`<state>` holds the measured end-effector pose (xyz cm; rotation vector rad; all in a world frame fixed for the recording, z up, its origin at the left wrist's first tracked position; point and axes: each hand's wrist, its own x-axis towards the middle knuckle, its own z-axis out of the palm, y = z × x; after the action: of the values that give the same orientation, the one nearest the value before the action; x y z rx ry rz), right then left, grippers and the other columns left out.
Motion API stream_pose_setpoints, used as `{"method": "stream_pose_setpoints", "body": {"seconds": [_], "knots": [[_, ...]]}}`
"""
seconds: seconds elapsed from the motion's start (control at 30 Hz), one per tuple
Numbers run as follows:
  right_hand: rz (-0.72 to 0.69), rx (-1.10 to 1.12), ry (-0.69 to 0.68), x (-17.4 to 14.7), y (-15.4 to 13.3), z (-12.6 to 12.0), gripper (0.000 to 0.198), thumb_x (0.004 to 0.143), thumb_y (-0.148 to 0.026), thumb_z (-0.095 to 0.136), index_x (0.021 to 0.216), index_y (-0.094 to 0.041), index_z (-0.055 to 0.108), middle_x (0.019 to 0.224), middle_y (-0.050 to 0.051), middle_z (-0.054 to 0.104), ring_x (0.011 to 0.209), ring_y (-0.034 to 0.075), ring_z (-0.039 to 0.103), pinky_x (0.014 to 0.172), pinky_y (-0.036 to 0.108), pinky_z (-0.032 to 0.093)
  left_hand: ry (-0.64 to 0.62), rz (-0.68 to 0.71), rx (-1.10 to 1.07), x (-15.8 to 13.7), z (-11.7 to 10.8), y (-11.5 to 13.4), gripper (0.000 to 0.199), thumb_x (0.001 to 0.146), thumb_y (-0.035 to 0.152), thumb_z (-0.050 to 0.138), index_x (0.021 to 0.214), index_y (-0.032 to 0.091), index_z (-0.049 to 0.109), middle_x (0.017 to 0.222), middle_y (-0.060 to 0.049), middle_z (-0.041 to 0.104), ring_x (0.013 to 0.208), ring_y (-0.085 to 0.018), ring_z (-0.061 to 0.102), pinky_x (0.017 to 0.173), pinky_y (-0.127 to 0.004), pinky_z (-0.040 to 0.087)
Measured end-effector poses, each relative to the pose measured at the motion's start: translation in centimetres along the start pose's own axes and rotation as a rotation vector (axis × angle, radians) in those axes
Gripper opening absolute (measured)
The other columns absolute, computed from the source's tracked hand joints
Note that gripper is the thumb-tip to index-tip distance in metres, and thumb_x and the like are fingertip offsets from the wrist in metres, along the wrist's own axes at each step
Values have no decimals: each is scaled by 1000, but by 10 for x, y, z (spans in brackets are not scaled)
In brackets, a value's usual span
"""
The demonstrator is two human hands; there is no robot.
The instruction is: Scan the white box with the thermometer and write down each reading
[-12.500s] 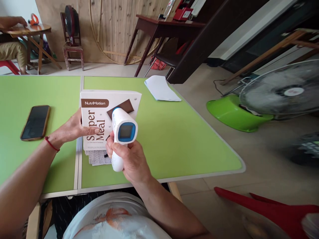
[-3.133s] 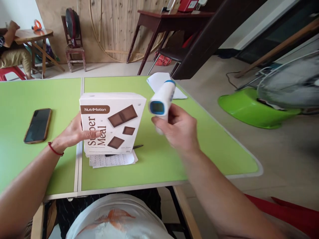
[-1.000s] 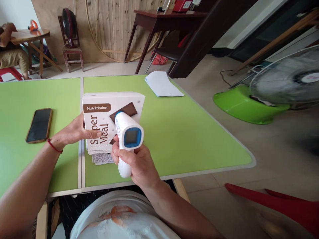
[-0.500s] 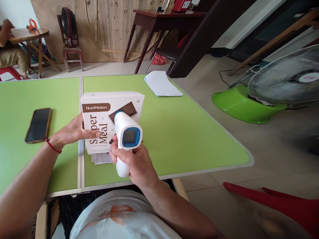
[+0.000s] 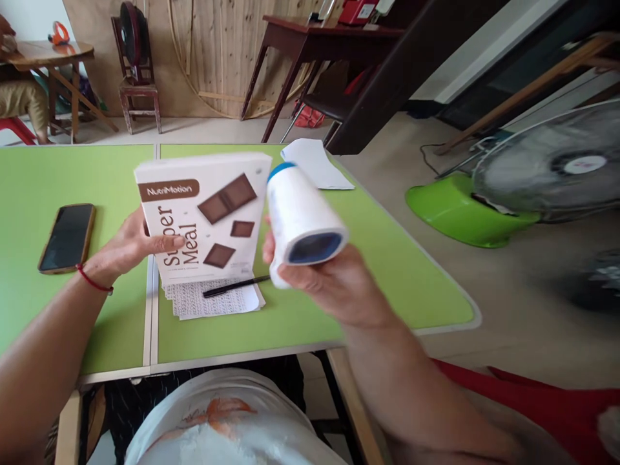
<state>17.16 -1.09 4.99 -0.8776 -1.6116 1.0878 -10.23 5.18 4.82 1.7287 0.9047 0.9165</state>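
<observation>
A white box (image 5: 217, 206) printed "NutriMotion Super Meal", with pictures of chocolate pieces, is tilted above the table. My left hand (image 5: 138, 242) grips its left edge, thumb across the front and the other fingers hidden behind. In my right hand (image 5: 329, 274) is a white and blue infrared thermometer (image 5: 305, 210), its small screen turned up towards me and its blue end facing away. Right of the box, the thermometer is held off the tabletop. Below the box lie handwritten sheets of paper (image 5: 213, 308) with a black pen (image 5: 232, 286) across them.
The green table (image 5: 387, 278) carries a phone (image 5: 68, 237) at left and white papers (image 5: 317, 165) at the far edge. Right of it stand a fan (image 5: 547, 161), a green plastic stool (image 5: 460, 210) and a red chair (image 5: 527, 403). A person's leg (image 5: 24, 97) shows at far left.
My right hand has moved the thermometer right and up, away from the box front, and tipped it. The box has shifted slightly left and up, uncovering the pen and more of the sheets.
</observation>
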Motion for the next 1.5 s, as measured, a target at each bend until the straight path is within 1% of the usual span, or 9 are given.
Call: {"method": "stream_pose_setpoints", "body": {"seconds": [0.2,0.53,0.77,0.87,1.0,1.13,1.3,1.4,1.5], "knots": [[58,-352,64,34,52,-53,62,58,-42,84,114,-23,63,103,5,69,98,24,64,90,42,53,220,70,-37,3,-9,-11,64,68,33,84,123,16,56,125,-11,63,110,-31,61,92,-43,52],[-83,-705,23,37,114,-58,34,72,-29,71,105,-21,67,99,9,71,88,24,65,80,42,51,208,155,-22,7,-11,-22,72,68,30,86,129,24,48,126,6,62,114,-24,57,101,-42,48],[-151,-818,-44,39,121,-57,30,74,-28,72,104,-22,69,99,8,73,91,28,64,88,49,46,68,87,222,3,-20,-24,60,70,38,84,119,16,58,114,-4,67,100,-25,60,91,-45,53],[-142,-812,-45,37,119,-57,33,74,-28,72,106,-23,70,102,8,71,94,28,63,89,50,46,156,125,346,3,-20,-20,69,69,42,84,122,13,52,121,-7,61,103,-23,57,93,-41,51],[-171,-784,-1,30,99,-59,27,74,-31,73,100,-24,72,102,10,68,97,28,60,85,48,47,581,435,714,2,-19,-18,84,69,53,76,133,15,36,126,-6,47,112,-22,49,85,-35,51],[-158,-743,-314,18,74,-55,12,77,-37,72,83,-27,74,76,3,67,75,21,59,76,41,45,909,1003,1130,-7,-4,-9,70,63,53,76,119,23,48,95,-2,53,87,-25,58,81,-53,49],[-142,-847,-534,12,63,-50,16,82,-32,66,69,-24,72,63,0,62,61,15,52,65,33,37,96,885,972,-21,43,3,28,80,20,64,105,26,54,91,-2,62,74,-16,62,62,-31,52],[-99,-777,-411,13,59,-56,16,79,-27,65,63,-24,69,57,-1,60,55,14,50,55,29,35,-73,746,972,-20,64,-2,4,86,23,56,89,23,59,82,-2,65,62,-14,59,56,-28,48],[-58,-638,-67,14,53,-58,7,70,-22,68,64,-25,67,56,-3,60,51,12,50,49,27,37,-150,648,953,-15,75,-14,14,91,24,49,83,19,60,86,-6,67,66,-16,60,62,-30,49]]}}
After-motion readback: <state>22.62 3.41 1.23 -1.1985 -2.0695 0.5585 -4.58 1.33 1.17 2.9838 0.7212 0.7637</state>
